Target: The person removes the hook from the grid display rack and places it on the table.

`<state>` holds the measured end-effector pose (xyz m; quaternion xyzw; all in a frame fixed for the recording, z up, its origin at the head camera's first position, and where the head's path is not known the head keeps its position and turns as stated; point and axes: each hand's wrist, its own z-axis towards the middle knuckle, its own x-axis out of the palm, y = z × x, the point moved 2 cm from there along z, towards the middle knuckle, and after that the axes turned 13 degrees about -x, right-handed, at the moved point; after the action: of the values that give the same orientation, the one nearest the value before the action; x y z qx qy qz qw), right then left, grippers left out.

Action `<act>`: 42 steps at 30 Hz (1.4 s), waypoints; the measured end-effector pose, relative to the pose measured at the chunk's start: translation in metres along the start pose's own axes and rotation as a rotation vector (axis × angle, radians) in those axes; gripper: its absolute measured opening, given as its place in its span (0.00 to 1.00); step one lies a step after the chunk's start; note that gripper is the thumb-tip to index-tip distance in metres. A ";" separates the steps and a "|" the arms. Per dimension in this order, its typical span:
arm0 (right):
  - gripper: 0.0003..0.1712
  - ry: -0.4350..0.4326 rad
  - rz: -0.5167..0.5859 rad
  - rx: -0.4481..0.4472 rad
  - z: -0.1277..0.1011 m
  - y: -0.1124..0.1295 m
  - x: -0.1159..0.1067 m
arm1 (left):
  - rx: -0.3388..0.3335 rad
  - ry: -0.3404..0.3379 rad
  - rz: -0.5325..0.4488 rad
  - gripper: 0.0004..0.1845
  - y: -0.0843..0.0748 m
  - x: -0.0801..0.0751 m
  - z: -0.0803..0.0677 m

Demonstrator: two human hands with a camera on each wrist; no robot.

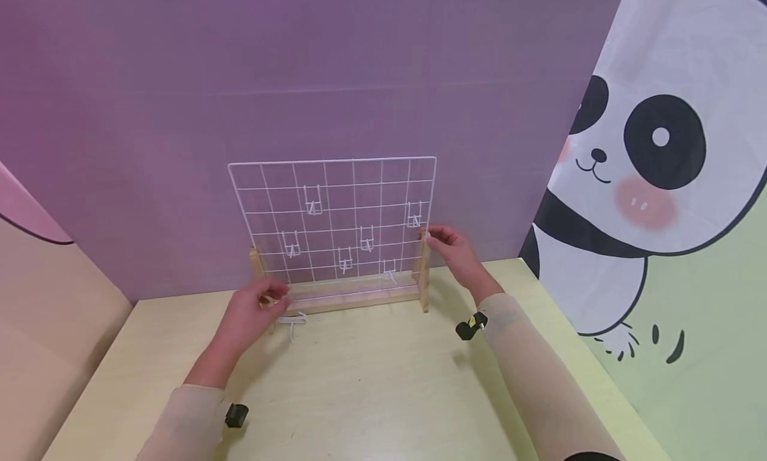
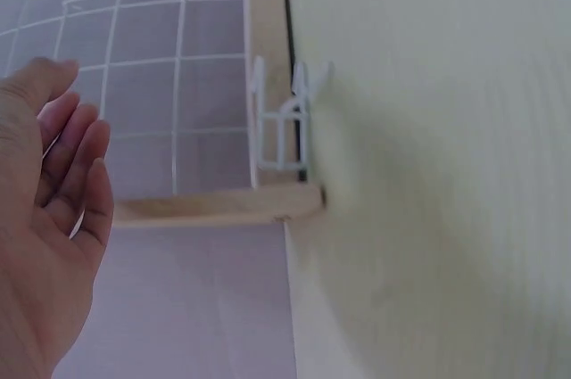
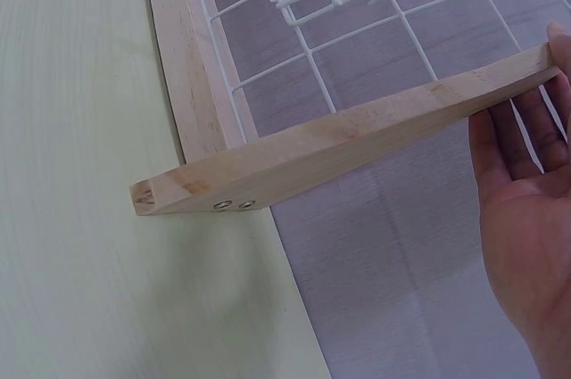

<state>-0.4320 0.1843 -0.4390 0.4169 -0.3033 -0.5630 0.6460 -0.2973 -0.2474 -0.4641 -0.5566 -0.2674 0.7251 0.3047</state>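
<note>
A white wire grid panel (image 1: 335, 201) stands upright in a wooden stand with a base bar (image 1: 353, 303) and two side posts. Several white wire hooks hang on it, one (image 1: 313, 208) near the top. My right hand (image 1: 457, 251) grips the right wooden post (image 3: 357, 143) near its top, thumb on the front edge, fingers behind. My left hand (image 1: 253, 314) is by the lower left of the stand, fingers loosely bent, nothing visible between them. A hook (image 2: 281, 120) sits low by the base's left end; whether it hangs or rests there I cannot tell.
The stand is at the back of a pale wooden table (image 1: 359, 394), close to a purple backdrop (image 1: 335, 68). A panda picture (image 1: 659, 181) covers the wall at the right. Small black devices (image 1: 236, 416) are worn at both wrists.
</note>
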 end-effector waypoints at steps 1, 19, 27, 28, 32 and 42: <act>0.17 0.000 0.001 -0.002 0.000 0.000 0.000 | -0.006 -0.013 -0.022 0.09 -0.002 0.000 0.001; 0.17 0.002 -0.014 0.021 -0.001 0.000 -0.001 | -0.015 -0.281 -0.214 0.12 -0.036 -0.004 0.017; 0.19 0.015 -0.003 -0.008 0.000 0.000 -0.001 | 0.058 -0.360 -0.223 0.12 -0.045 -0.002 0.022; 0.19 0.017 0.002 -0.012 0.000 -0.001 -0.001 | 0.073 -0.367 -0.225 0.12 -0.045 -0.002 0.022; 0.19 0.015 0.003 -0.019 0.001 -0.003 -0.001 | 0.135 -0.388 -0.227 0.12 -0.047 0.000 0.025; 0.17 0.002 0.012 -0.003 0.000 -0.002 0.000 | 0.179 -0.408 -0.216 0.07 -0.048 0.001 0.032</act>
<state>-0.4333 0.1845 -0.4406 0.4149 -0.3043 -0.5590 0.6502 -0.3219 -0.2157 -0.4225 -0.3375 -0.3162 0.8066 0.3681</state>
